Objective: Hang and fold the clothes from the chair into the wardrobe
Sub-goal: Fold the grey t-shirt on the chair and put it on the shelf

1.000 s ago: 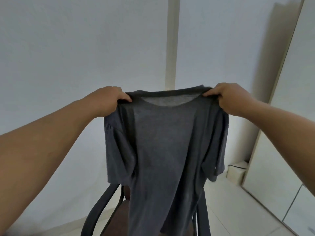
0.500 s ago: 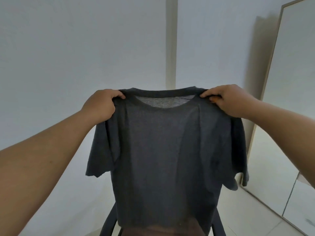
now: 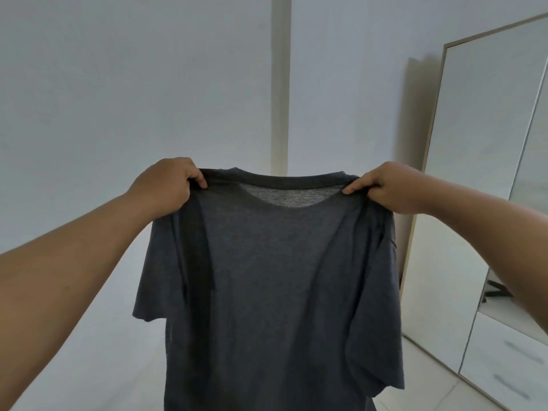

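No brand, label or print readable on the dark grey T-shirt; the inside of the neck opening shows only lighter heathered fabric, no tag legible.

Left hand: arm extended forward and up from the lower left, back of the hand toward the camera, knuckles up. Its fingers are curled and pressed together, pinching the shirt at the left shoulder seam just beside the collar.

Right hand: arm reaching in from the right edge, roughly level with the left. Its fingers are closed together, thumb tip showing at the front, pinching the right shoulder of the shirt next to the collar.

The 2 hands are well apart, with the collar stretched in a shallow curve between them.

The T-shirt hangs in the air at about chest height in front of the person, held only by these 2 grips. Body falls straight down and runs out of the bottom of the frame. Both short sleeves droop at the sides; the right one is folded over on itself. Some vertical creases under each grip.

Behind: plain pale wall with a cream vertical strip. To the right, a wardrobe with a light wood-edged frame and pale doors, its lower part showing drawer fronts. Light tiled floor at the lower right.
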